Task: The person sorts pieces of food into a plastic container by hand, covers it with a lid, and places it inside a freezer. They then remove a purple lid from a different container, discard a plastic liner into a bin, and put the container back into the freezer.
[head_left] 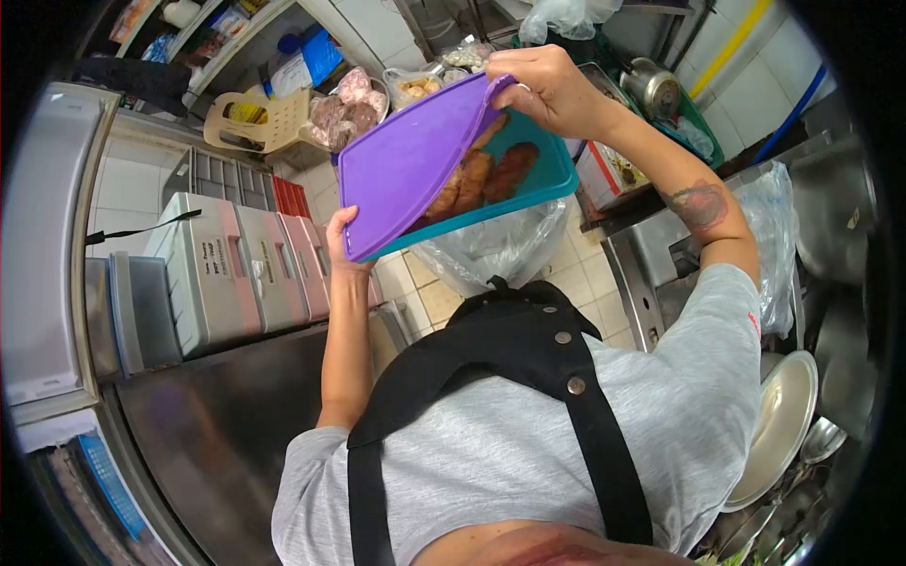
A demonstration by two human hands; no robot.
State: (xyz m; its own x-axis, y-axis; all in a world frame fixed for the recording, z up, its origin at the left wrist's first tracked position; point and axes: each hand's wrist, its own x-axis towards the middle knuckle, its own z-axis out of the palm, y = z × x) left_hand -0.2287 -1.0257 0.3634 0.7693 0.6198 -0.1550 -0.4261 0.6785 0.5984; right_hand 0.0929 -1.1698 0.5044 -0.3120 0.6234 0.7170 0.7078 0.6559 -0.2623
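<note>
While the right hand (552,90) is pinching its fingers shut on the tab of the purple lid (415,156), the left hand (342,238) is clasping the near corner of the teal tub (557,174), held in the air above a plastic bag (491,250) beside the steel worktop (226,424). The lid is tilting off, exposing browned food pieces (491,174). Judging by this, uncovering is under way, and finishing it is calling for a level tub.

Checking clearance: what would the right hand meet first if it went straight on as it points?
The right hand pinches the flat purple plastic lid, so that comes first; beyond it, probably the browned food pieces in the teal plastic container, though depth is unclear.
</note>
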